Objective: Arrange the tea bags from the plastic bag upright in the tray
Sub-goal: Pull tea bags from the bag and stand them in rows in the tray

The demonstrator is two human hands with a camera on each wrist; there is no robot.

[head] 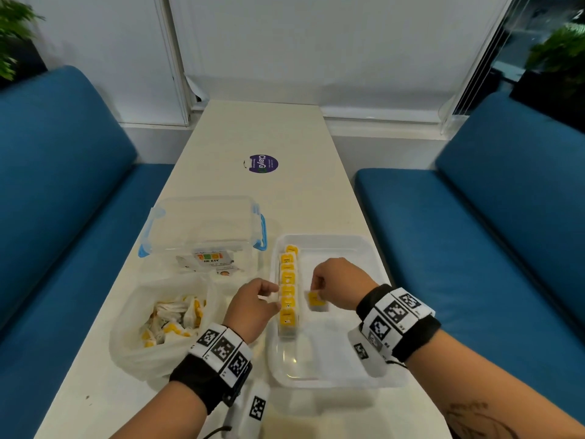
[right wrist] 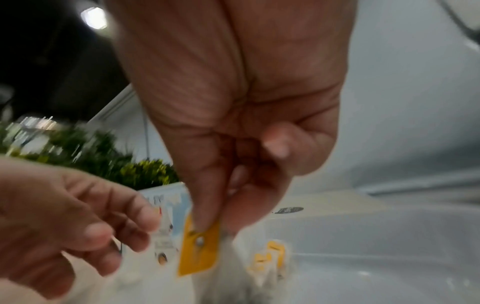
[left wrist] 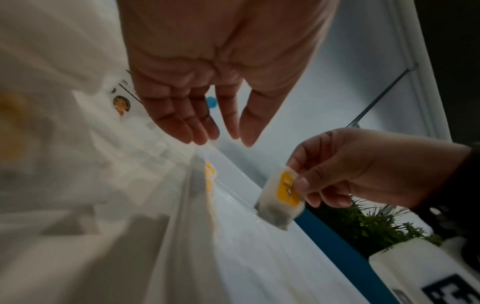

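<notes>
1. Fingers of the right hand pinch one tea bag by its yellow tag, low over the tray; left hand hangs relaxed, holding nothing, beside the row.
2. Row stands upright along the tray's left wall; more bags lie in the plastic bag on the desk.
3. Risk, as a judgement: set down with nothing beside it, the soft bag may flop flat; a left-hand brush could topple the row.
</notes>
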